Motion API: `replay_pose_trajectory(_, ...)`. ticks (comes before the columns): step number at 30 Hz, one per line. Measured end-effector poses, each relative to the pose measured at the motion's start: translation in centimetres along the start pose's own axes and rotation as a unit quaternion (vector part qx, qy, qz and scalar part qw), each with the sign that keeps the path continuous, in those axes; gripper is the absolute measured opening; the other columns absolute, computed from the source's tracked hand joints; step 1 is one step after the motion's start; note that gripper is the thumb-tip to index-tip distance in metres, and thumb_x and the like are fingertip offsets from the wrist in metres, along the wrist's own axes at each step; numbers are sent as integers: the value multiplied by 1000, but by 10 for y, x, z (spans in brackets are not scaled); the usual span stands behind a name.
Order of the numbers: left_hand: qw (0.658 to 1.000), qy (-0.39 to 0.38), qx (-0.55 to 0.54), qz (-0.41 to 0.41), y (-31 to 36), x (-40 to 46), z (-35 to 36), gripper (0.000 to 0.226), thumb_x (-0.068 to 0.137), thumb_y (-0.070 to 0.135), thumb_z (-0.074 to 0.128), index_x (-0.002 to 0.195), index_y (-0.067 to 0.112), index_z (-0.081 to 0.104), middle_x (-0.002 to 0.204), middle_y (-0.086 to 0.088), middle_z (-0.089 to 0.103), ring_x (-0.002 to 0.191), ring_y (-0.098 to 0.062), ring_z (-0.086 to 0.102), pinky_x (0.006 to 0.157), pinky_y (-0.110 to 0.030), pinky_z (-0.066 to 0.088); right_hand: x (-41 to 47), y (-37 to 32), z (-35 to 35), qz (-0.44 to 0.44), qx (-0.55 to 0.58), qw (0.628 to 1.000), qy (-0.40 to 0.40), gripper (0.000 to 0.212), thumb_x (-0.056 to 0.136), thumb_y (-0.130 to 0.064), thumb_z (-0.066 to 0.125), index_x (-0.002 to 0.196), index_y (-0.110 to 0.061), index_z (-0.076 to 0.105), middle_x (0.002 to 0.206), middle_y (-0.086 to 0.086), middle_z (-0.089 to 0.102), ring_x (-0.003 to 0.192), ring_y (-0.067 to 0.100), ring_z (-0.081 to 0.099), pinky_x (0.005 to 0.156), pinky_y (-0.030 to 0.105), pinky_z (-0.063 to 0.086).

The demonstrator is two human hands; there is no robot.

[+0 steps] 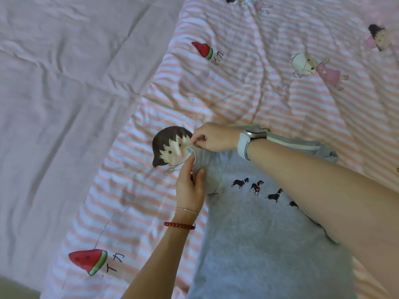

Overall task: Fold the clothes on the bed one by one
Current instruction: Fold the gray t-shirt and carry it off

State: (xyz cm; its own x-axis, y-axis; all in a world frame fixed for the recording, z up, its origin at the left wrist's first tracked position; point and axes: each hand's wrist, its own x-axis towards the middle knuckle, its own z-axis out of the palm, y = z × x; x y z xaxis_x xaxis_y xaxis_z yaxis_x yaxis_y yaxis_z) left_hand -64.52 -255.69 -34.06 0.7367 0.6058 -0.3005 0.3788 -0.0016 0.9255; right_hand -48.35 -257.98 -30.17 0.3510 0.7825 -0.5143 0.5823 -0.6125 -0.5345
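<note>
1. Fingers (195, 140) of the right hand (212, 137) are pinching the sleeve (206, 167) cuff at its far tip; the left hand (190, 186) is gripping the same sleeve lower down, thumb on top of the cloth, fingers tucked under its edge.
2. The grey t-shirt (259, 234) is lying mostly flat on the bed, front up, a row of small dog prints (257, 187) showing across the chest; it is filling the 5 o'clock part of the view, sleeve pointing toward 11 o'clock.
3. The other sleeve, at 2 o'clock from the dogs, is lying bunched past the right forearm; a white-edged neckline seems to be peeking out there, partly hidden.
4. Progress, as a judgement: early. Sleeve is being straightened or started inward; no body fold is visible yet. Sleeves, sides and a halving are probably left on this shirt.
5. No folded stack and no other clothes are showing, so how many remain cannot be told.
6. Outward: striped cartoon quilt (259, 93) is lying under the shirt, plain pink sheet (54, 104) at 9 to 11 o'clock.
7. Right wrist is wearing a watch (248, 141), left a red bead bracelet (179, 225).
</note>
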Motion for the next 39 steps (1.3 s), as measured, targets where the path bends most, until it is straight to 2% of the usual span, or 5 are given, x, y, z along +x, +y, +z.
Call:
replay_pose_trajectory(8,989,43,109,86,18,-4,6,28,81,-3,63,108,-2,58,90,-7,57,77,-16,51,72,-15,42,-66,22,-12,6,178,928,329,18,90,-2,53,98,-10,67,80,-2,48,65,9,44,64,17,36)
replay_pose_trajectory(19,821,-112,375,416,2,-48,29,40,57,-12,73,93,6,72,86,-10,67,74,-30,59,57,-32,51,-150,63,57,215,416,795,385,6,88,-14,61,84,-19,62,82,-9,61,79,5,57,62,7,43)
replay_pose_trajectory(27,977,-91,194,-12,10,-29,32,49,85,34,63,126,9,50,108,-5,59,96,-16,56,81,-23,46,-152,70,86,233,250,854,393,27,84,12,42,95,-3,61,108,15,57,92,16,50,75,11,34)
replay_pose_trajectory(35,942,-118,310,-54,4,-25,32,31,82,39,63,96,12,63,95,-2,61,92,-21,57,79,-37,49,-134,63,60,88,-113,900,413,36,83,-7,52,119,-7,57,129,15,53,117,35,51,92,50,41)
replay_pose_trajectory(39,949,-84,296,-74,0,-27,31,17,84,30,62,88,17,51,68,10,51,63,-7,50,50,-18,32,-103,81,61,73,-261,946,178,53,98,-36,21,149,-21,16,157,3,11,145,24,6,113,54,1)
